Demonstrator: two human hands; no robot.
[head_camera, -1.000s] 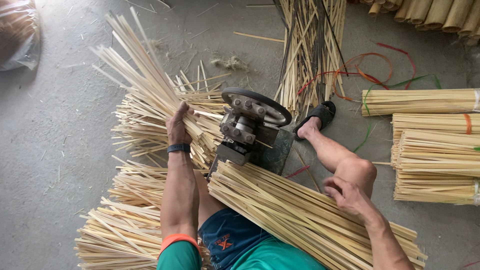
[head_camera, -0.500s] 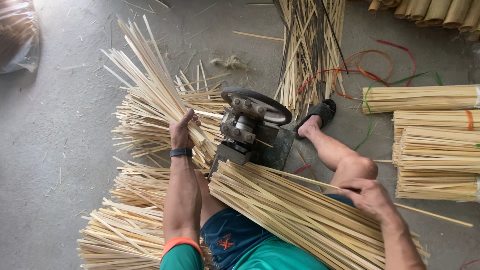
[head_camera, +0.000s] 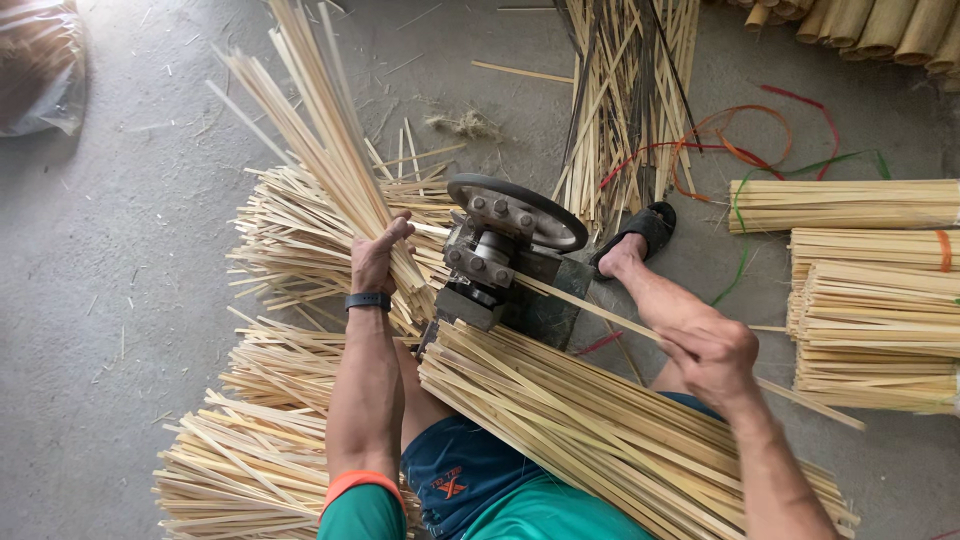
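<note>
Bamboo strips are lying in heaps around a person who is sitting on a grey concrete floor (head_camera: 120, 300) and looking down at a small dark metal machine (head_camera: 505, 265) with a flat wheel on top.

The right hand (head_camera: 712, 352) is closing its fingers around a single bamboo strip (head_camera: 590, 308). The strip's long axis is running diagonally: its far-left end is sitting at the machine body, just under the wheel, and its near-right end is projecting past the hand toward the right. The machine is therefore lying up and to the left of this grip, in line with the strip. The right hand is the hand on the strip; it is well apart from the machine.

The left hand (head_camera: 378, 258) is wrapping around a fanned bundle of strips (head_camera: 320, 150) that is spreading away to the far left. This hand is just beside the machine's left side and is the nearer of the two to it.

A loose stock of strips (head_camera: 600, 430) is resting across the person's lap, beneath the right forearm. A bare foot in a black sandal (head_camera: 645, 228) is planted just right of the machine. Tied bundles (head_camera: 870, 290) are stacked at the right edge, with coloured bands (head_camera: 740, 150) lying on the floor beyond them. Further strip piles (head_camera: 250, 460) are lying at the near left.
</note>
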